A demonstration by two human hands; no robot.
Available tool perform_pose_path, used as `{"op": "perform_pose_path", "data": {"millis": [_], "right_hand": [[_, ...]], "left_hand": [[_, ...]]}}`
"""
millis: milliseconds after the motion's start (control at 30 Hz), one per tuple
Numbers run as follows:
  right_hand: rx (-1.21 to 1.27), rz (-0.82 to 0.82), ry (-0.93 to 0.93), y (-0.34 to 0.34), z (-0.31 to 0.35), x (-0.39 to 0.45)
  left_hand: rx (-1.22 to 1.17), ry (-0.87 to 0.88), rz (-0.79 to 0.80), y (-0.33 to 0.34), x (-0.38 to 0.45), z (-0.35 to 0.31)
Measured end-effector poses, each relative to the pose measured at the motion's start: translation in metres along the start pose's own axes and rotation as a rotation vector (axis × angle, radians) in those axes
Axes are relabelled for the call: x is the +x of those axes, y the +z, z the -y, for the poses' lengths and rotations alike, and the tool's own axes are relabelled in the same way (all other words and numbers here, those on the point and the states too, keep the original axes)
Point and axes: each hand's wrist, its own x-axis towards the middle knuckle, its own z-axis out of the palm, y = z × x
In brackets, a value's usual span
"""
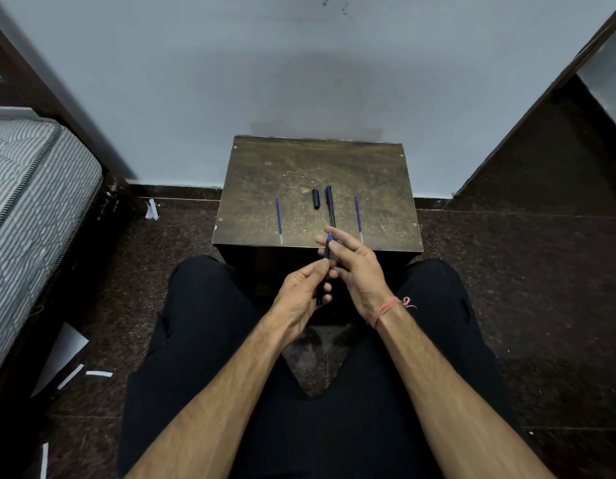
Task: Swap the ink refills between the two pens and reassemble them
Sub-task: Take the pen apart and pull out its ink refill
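My left hand (301, 295) grips a dark pen barrel (321, 292) above my lap, just in front of the small wooden table (265, 174). My right hand (354, 267) pinches a blue refill (328, 246) whose lower end meets the top of that barrel. On the table lie a second black pen (330, 206), a short black cap (315, 198) to its left, a loose blue refill (278, 219) further left and another loose blue refill (358, 217) to the right.
The table stands against a pale wall. A mattress on a dark bed frame (30, 202) is on the left, a dark wooden panel (541, 150) on the right. Paper scraps (99, 374) lie on the dark stone floor at the left.
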Motion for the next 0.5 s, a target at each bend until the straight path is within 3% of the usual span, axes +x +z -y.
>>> {"op": "perform_pose_path", "data": {"millis": [167, 367, 500], "right_hand": [[-0.107, -0.124, -0.062, -0.0025, -0.0057, -0.0005], [-0.023, -0.022, -0.018, -0.0044, -0.0004, 0.0021], [-0.075, -0.056, -0.050, -0.0011, -0.0008, -0.0016]], "left_hand": [[0.025, -0.005, 0.022, 0.0000, -0.0022, 0.0005], [0.031, -0.010, 0.002, -0.0004, -0.0006, 0.0010], [0.038, -0.016, 0.006, 0.0008, -0.0020, 0.0007]]}}
